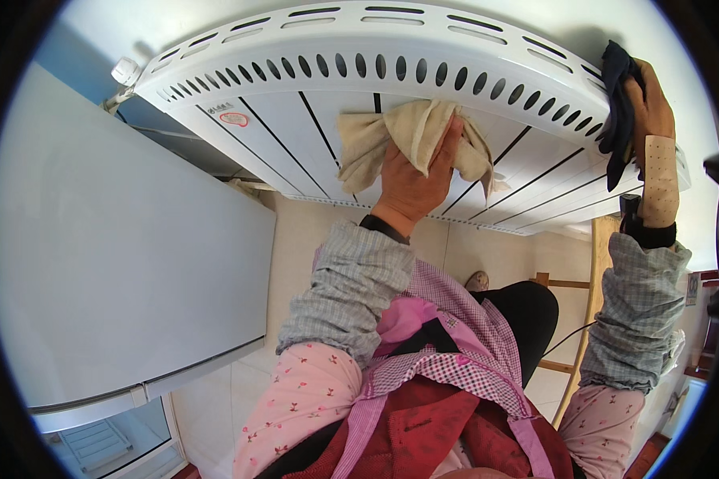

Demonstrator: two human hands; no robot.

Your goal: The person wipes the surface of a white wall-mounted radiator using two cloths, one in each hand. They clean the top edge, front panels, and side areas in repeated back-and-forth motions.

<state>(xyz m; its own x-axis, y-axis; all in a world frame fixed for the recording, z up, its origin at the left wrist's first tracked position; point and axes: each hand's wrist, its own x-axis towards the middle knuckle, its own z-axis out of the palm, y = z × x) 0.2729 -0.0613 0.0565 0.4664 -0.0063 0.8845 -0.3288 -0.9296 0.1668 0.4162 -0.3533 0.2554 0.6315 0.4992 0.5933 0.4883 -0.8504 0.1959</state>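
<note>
My left hand (416,185) presses a crumpled beige cloth (419,135) against the front panel of a white radiator (287,138), a little below its row of oval vents. The fingers are partly hidden under the cloth's folds. A dark cloth (618,108) is in my right hand (653,105), up at the radiator's right end beside the top grille. Part of that hand's grip is hidden by the cloth. A perforated tan plaster (660,173) covers the right wrist.
To the left stands a large pale cabinet or appliance (144,227). A white valve knob (126,72) juts out at the radiator's left end. On the right, a wooden ladder-like frame (587,335) stands close to my right arm, with a thin black cable (566,339) nearby.
</note>
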